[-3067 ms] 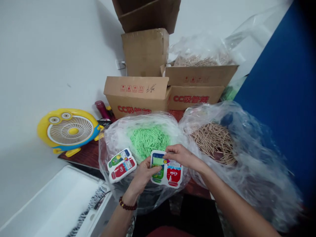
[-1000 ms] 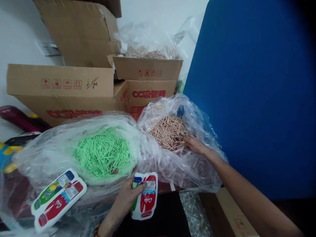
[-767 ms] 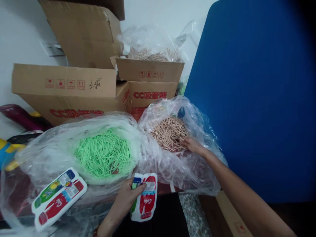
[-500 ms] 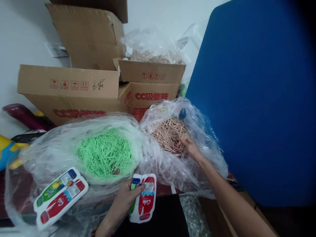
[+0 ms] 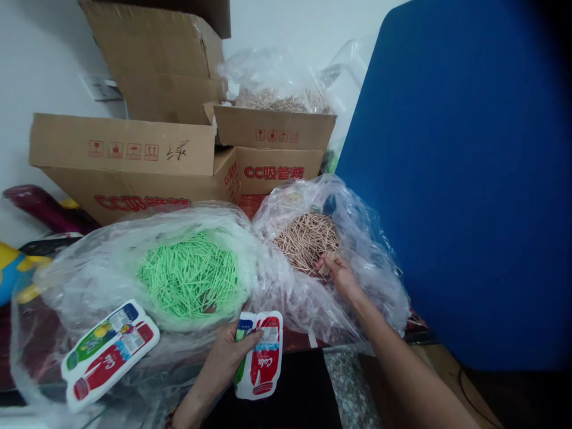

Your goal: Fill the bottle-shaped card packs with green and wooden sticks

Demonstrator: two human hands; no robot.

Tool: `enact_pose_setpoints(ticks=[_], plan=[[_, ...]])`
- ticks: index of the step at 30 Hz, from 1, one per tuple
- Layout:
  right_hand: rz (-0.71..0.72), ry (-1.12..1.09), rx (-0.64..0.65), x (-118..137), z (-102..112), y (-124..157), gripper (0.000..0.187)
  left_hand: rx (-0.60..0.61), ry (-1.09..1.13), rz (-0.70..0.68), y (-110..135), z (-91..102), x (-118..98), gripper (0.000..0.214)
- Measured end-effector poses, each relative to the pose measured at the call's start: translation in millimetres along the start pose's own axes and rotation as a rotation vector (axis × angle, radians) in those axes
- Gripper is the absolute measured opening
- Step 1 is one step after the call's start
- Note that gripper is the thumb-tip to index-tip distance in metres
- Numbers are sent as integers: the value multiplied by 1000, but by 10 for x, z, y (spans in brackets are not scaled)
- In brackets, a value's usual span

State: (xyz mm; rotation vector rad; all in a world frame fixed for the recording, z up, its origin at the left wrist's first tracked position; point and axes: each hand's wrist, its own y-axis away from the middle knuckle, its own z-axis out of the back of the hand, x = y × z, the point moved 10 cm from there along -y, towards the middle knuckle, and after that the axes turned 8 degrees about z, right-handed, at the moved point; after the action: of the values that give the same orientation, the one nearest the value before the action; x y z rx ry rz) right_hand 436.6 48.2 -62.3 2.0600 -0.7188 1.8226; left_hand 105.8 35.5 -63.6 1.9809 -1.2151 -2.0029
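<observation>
My left hand (image 5: 232,351) grips a bottle-shaped cola candy packet (image 5: 267,363), thumb across its printed front. My right hand (image 5: 336,269) is closed around a small bunch of brown candy sticks (image 5: 328,265) at the near right edge of a pile of brown sticks (image 5: 306,241). That pile lies in an opened clear plastic bag (image 5: 370,250). To its left, a pile of bright green sticks (image 5: 190,277) sits in another clear bag (image 5: 98,250). A second stack of printed packets (image 5: 109,354) rests on the bag at the lower left.
Open cardboard boxes (image 5: 120,143) stand along the back; the right-hand box (image 5: 277,128) holds a clear bag of brown sticks (image 5: 277,98). A large blue panel (image 5: 456,179) rises on the right. A dark purple bottle-like object (image 5: 40,205) lies at the left.
My right hand has shifted slightly toward me and left, and the bunch of brown sticks shows more clearly in its fingers. My left hand keeps its hold on the packet.
</observation>
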Motion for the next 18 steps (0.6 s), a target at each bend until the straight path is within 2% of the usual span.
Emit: enact_pose_setpoints(ticks=[3, 6, 10, 14, 18], plan=[[-4, -93, -25, 163, -9, 7, 34, 19, -14, -12, 5, -26, -28, 29], [-34, -232, -34, 320, -171, 107, 27, 48, -24, -36, 6, -97, -103, 28], [-68, -547, -40, 575, -669, 448, 18, 138, -58, -92, 46, -273, -263, 24], [-17, -601, 37, 855, -1202, 848, 13, 223, -41, -126, 115, -377, -360, 24], [-11, -575, 25, 888, -1449, 1091, 15, 240, 3, -122, 147, -363, -343, 24]])
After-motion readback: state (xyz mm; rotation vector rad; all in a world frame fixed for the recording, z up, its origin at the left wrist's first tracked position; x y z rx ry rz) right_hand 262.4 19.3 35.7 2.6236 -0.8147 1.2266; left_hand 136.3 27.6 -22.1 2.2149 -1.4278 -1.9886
